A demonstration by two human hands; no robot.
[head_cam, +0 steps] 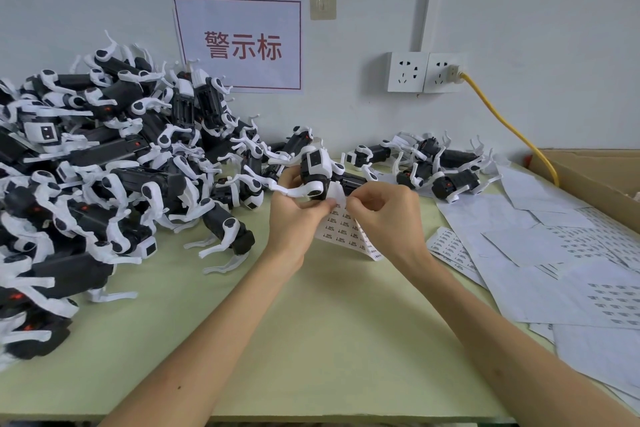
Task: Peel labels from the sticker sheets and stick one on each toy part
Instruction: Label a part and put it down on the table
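Sticker sheet (pixel 344 232) hangs between hands over green table (pixel 277 322); left hand (pixel 294 215) grips it together with toy robot dog (pixel 316 168); right hand (pixel 382 215) pinches its top edge. Toy sits just above that pinch, body running rightward.

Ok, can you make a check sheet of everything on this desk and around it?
Surface: pale green table, bare in the middle.
Job's things: one toy and a sheet held up; big pile of toys on the left; small group at the back right; loose sheets spread on the right.
Clutter: cardboard box at the right edge.
Hands: left hand grips the toy; right hand pinches the sheet's top edge.
Cables: yellow cable plugged into the right socket, running down behind the box.
Surroundings: white wall with a red-lettered sign and a hook.
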